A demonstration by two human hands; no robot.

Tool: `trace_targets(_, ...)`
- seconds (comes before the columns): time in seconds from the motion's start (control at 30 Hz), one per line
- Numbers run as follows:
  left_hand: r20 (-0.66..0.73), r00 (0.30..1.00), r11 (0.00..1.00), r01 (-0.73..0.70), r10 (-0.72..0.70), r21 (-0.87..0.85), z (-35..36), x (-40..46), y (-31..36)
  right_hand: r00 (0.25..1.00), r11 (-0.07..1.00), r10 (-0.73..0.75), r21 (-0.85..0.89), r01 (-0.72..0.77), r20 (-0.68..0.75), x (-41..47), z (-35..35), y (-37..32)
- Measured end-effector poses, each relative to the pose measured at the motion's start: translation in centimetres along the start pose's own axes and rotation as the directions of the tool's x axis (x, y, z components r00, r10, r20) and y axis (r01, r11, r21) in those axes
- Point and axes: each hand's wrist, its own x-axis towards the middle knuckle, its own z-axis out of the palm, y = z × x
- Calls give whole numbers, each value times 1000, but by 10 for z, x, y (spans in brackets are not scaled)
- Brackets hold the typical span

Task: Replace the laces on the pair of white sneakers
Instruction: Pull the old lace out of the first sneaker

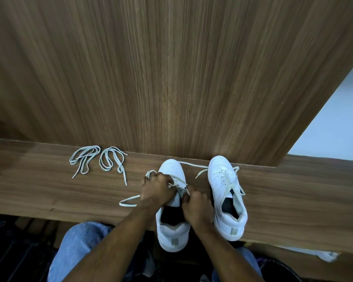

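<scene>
Head view: two white sneakers at the desk's (49,190) near edge, left hand (158,189) and right hand (196,204) over the left sneaker (171,169), both pinching its lace (128,201), right sneaker (224,180) just beside the right hand, untouched, two spare laces (98,159) near the back edge, left.

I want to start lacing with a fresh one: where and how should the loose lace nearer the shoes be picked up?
Pinch the right-hand spare lace near its stiff tip, on the straight tail that trails toward the bench's front edge. Come from above and the near side. The tail lies apart from the coiled loops, so it should lift without tangling, and the tip is what goes through the eyelets.
</scene>
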Motion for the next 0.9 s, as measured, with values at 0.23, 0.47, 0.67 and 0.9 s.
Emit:
trace_targets(0.23, -134, 963, 949, 194, -232, -250, -8, -3, 6, 1000, 1000, 12, 3, -12, 1, 1, 0, 2)
trace_targets(0.47, -293, 887, 802, 131, -358, -583, -41, 17, -7, 1000, 1000, 7, -7, -7, 1, 4, 2, 3)
trace_targets(0.67, -76, 979, 867, 131, -191, -481, 7, -19, -12, 1000, 999, 19, 42, -19, 3, 5, -1, 4)
trace_targets(0.9, -7, 889, 648, 329, -458, -687, 30, -34, -29, 999, 983, 38, 182, -39, 8, 13, 1, 16)
